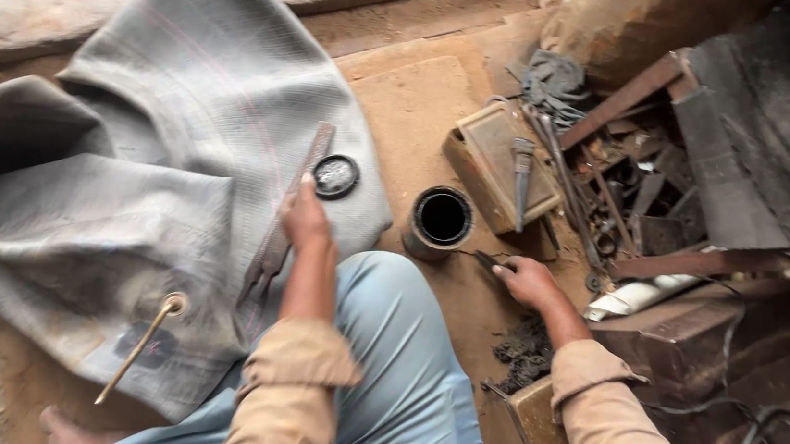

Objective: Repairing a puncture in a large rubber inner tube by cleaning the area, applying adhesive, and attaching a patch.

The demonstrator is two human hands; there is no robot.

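A large grey rubber inner tube (129, 177) lies folded flat on the ground, its brass valve stem (140, 347) sticking out near its front edge. My left hand (306, 218) presses on a long flat metal file (284, 216) that lies across the tube. A round dark patch or lid (336, 176) rests on the tube just beyond that hand. My right hand (526, 281) is low to the ground, its fingers closed on a small dark tool (486, 259) beside an open black tin (441, 219).
A small wooden box (502, 160) with a wrench on it stands past the tin. Scrap metal and rusty tools (639, 192) fill the right side. A white roll (634, 295), a dark rag pile (525, 350) and my blue-trousered knee (402, 348) are near.
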